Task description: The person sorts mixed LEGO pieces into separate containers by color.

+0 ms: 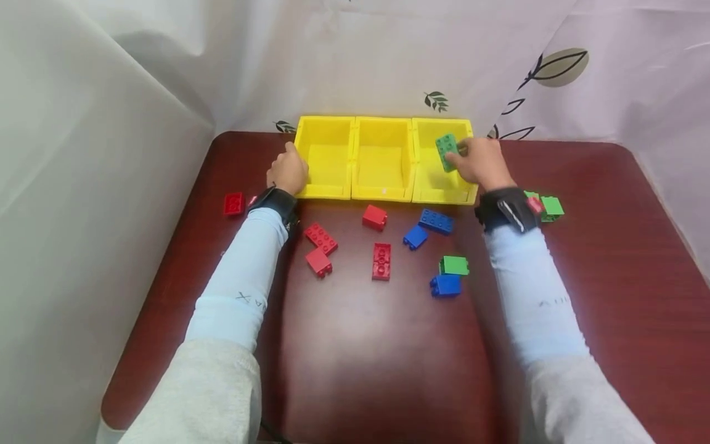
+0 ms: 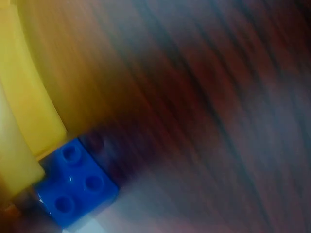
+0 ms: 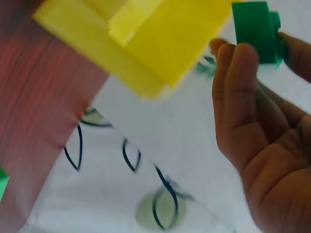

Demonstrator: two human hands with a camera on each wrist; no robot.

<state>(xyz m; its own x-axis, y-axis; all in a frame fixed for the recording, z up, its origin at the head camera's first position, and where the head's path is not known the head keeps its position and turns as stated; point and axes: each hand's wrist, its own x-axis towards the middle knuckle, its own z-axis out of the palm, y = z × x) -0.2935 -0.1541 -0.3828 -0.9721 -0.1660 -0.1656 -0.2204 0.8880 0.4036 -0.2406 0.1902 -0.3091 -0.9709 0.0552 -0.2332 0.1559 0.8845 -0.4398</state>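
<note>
The person's right hand (image 1: 481, 163) pinched a green studded plastic building brick (image 1: 447, 152) between thumb and fingertips, holding it over the rightmost compartment of the yellow plastic three-compartment bin (image 1: 384, 196). That bin stood at the far edge of the dark red wooden table (image 1: 355, 345), against a white cloth backdrop printed with leaves (image 1: 554, 74). From the right wrist, the same green brick (image 3: 255, 30) sat at the fingertips (image 3: 238, 53), just beside the bin's yellow corner (image 3: 146, 43).

The left hand (image 1: 288, 171) rested against the near left corner of the bin, its fingers curled on the rim; whether it gripped the rim firmly could not be told. The left wrist view was blurred and showed only the yellow wall (image 2: 24, 107) and a small blue four-stud brick (image 2: 75, 187) touching it on the tabletop.

Loose bricks lay on the table near the bin. A red square brick (image 1: 234, 203) sat to the left of the left wrist. Three more red bricks (image 1: 320, 238) lay near the middle, with a red brick (image 1: 375, 217) close to the bin front. Two blue bricks (image 1: 436, 221) lay right of centre, and a green brick (image 1: 453, 265) touched another blue brick (image 1: 445, 285) nearer the person. Green bricks (image 1: 551, 207) lay to the right of the right wrist.
</note>
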